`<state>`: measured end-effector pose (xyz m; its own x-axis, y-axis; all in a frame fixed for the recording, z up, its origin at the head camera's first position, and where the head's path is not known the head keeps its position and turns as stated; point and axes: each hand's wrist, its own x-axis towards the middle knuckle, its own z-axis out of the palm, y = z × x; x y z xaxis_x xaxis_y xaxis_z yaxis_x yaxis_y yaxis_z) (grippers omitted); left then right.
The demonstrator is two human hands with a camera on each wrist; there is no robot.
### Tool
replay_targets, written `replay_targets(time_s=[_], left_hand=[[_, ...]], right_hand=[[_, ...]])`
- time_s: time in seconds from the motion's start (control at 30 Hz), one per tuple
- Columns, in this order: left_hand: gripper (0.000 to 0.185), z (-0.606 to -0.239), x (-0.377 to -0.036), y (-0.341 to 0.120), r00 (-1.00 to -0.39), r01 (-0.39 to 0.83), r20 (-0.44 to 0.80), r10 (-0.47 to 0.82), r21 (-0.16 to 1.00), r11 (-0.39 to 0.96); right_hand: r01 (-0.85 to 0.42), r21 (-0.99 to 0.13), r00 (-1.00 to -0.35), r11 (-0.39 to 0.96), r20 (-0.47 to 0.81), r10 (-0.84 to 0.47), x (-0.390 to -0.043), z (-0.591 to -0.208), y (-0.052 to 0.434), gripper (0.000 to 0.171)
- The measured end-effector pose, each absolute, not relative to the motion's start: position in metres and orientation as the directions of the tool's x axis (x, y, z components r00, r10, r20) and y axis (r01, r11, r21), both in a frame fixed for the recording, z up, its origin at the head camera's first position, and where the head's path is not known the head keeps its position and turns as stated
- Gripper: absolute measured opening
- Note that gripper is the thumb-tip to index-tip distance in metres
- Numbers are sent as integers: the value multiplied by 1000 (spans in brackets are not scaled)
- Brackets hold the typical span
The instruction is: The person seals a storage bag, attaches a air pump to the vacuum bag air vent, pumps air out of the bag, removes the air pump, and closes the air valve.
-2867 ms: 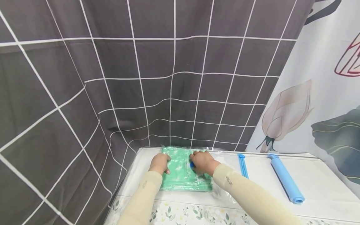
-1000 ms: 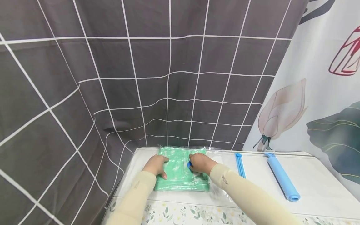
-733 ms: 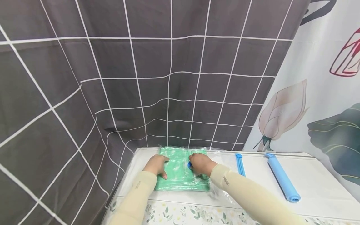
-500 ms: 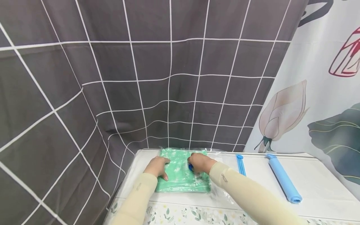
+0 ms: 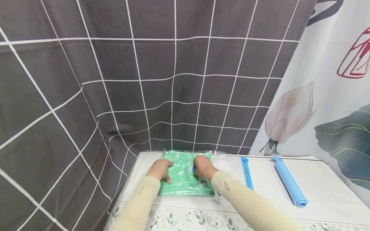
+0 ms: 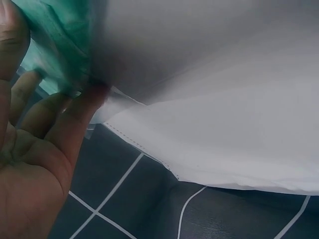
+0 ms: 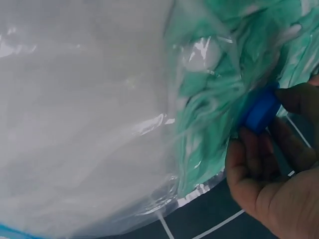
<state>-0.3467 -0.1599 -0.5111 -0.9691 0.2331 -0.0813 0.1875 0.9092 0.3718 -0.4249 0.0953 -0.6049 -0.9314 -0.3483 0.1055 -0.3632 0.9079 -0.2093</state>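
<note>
Where left hand [image 5: 160, 169] lies flat on bag [image 5: 185, 179], right-hand fingers [image 7: 299, 99] pinching blue cap [image 7: 259, 113].

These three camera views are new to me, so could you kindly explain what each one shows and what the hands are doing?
A person works with bare hands, no machine. The head view looks down at a white table. On it lies a clear bag holding green cloth, and to the right a blue clip strip and a blue tube.

The left hand rests on the bag's left edge; its wrist view shows the fingers at that edge. The right hand grips a blue cap on the bag, best seen in the right wrist view.
</note>
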Motion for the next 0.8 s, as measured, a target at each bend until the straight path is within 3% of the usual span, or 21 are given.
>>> replay_targets(time_s=[0.27, 0.4, 0.57, 0.67, 0.8], left_hand=[[96, -507, -345, -159, -969, 199, -70, 239, 356, 913], [96, -508, -344, -154, -968, 208, -58, 245, 363, 908], [96, -510, -343, -154, -970, 196, -67, 234, 357, 913], [95, -509, -343, -156, -970, 203, -59, 237, 348, 915], [94, -510, -343, -158, -968, 207, -60, 243, 350, 914]], right_hand=[[-290, -209, -957, 934, 86, -278, -417, -598, 87, 19], [-371, -190, -926, 909, 155, -345, -400, -591, 100, 11], [-472, -144, -873, 870, 214, -438, -333, -531, 119, 42], [-408, -184, -906, 894, 204, -372, -298, -498, 145, 59], [-275, -230, -949, 933, 219, -226, -277, -498, 202, 66]])
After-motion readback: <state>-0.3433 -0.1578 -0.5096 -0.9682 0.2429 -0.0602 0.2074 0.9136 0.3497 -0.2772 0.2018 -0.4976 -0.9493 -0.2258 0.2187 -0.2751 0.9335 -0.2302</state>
